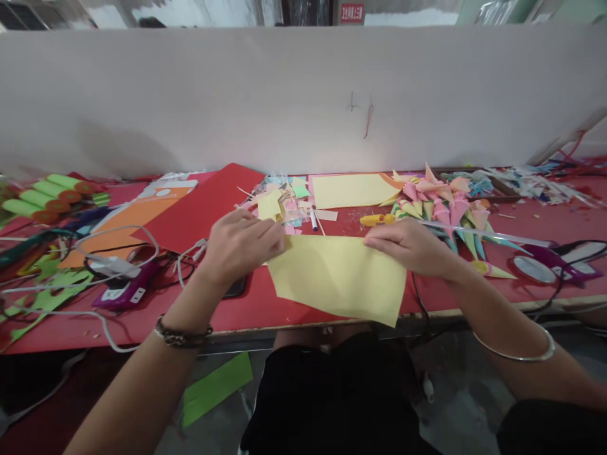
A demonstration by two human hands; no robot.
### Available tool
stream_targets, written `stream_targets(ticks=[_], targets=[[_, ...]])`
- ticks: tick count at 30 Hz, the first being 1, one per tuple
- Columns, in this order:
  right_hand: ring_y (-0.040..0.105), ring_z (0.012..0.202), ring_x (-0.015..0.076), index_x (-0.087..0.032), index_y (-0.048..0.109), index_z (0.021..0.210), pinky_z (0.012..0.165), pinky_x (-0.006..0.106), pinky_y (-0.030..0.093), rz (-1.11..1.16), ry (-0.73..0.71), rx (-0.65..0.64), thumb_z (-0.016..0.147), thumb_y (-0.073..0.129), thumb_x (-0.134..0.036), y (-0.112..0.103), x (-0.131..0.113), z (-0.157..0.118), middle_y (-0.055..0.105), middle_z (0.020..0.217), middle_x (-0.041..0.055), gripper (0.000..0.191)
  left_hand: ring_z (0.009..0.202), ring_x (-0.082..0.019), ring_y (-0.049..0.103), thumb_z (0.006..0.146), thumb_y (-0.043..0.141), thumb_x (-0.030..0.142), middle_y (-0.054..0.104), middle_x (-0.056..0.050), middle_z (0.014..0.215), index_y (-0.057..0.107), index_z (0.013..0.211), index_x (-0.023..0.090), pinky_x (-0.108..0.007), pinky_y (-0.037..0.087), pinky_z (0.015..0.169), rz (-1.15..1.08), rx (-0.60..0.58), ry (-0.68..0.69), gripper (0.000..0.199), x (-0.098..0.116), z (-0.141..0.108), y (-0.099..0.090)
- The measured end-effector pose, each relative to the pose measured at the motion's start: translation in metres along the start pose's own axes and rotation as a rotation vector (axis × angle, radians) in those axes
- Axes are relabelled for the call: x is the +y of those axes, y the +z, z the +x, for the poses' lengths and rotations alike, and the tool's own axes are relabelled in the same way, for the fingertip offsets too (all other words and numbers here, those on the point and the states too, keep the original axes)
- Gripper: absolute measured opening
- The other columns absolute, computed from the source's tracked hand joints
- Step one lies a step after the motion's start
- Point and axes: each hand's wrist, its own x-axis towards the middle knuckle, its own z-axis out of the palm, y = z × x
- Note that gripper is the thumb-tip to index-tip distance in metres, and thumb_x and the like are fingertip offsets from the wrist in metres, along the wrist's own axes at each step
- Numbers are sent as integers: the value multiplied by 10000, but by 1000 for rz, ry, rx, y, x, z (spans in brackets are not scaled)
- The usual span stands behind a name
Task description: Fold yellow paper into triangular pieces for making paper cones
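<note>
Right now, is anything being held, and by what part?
Yes, the yellow paper: the left hand grips its upper left corner, the right hand its top edge near the right end.

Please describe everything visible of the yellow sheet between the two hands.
The yellow sheet is pale and plain, apparently paper. The left hand holds its upper left corner, the right hand its upper right part. It is slightly bowed; contact with the red table is unclear. In this view, its lower right corner overlaps the table's front edge.
</note>
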Motion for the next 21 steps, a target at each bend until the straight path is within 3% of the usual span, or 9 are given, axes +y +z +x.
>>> stream_targets(ticks=[3,4,6,9,11,13,15,17,21], targets=[[362,449,64,-168,461,567,441,190,272,57,90,94,845,412,-309,-3,9,-9,377,493,-55,315,469,-79,427,797,371,182,493,62,484,497,558,209,-268,357,542,-88,-69,-269,271,-16,-19,6],[357,448,66,-170,450,558,431,192,268,93,123,136,841,414,-317,-3,12,-11,368,491,-54,321,543,-85,483,817,368,228,549,52,582,529,646,211,-267,376,557,-196,-126,-385,236,-18,-24,9],[359,453,72,-174,445,556,417,195,267,197,167,227,836,417,-325,-1,16,-12,376,502,-49,319,707,-122,566,815,391,343,613,-31,858,530,892,177,-258,433,585,-574,-91,-568,229,-13,-31,18],[368,469,78,-176,472,589,416,199,271,356,192,355,833,416,-327,8,23,-9,402,529,-41,292,962,-187,553,856,258,440,488,-162,1192,344,1206,156,-291,474,679,-1272,-257,-673,460,13,-36,32],[359,472,79,-174,476,594,414,201,263,430,215,404,825,422,-342,16,27,-7,394,534,-39,291,984,-196,550,850,294,454,467,-183,1218,280,1257,162,-323,472,737,-1652,-419,-799,501,38,-36,40],[339,464,78,-174,455,570,409,202,251,479,248,435,811,435,-375,22,29,-5,366,523,-42,315,971,-195,556,837,364,436,493,-177,1192,302,1245,169,-335,468,755,-1911,-474,-991,491,63,-34,45],[321,453,77,-177,433,548,404,202,245,514,274,464,796,444,-416,25,29,-6,343,512,-45,345,907,-173,578,806,460,394,547,-134,1129,410,1169,181,-301,471,738,-2060,-452,-1234,424,82,-29,47],[313,445,77,-181,417,531,401,202,246,536,294,489,775,454,-457,24,27,-9,335,504,-46,370,785,-137,596,769,521,376,622,-97,952,553,983,140,-238,472,675,-2170,-434,-1385,320,93,-22,46],[371,463,97,-188,456,554,412,213,289,496,361,500,771,442,-467,22,26,-17,399,521,-33,353,566,-79,536,676,623,335,589,4,643,588,711,147,-186,440,570,-2068,-80,-1439,194,86,-9,34]])
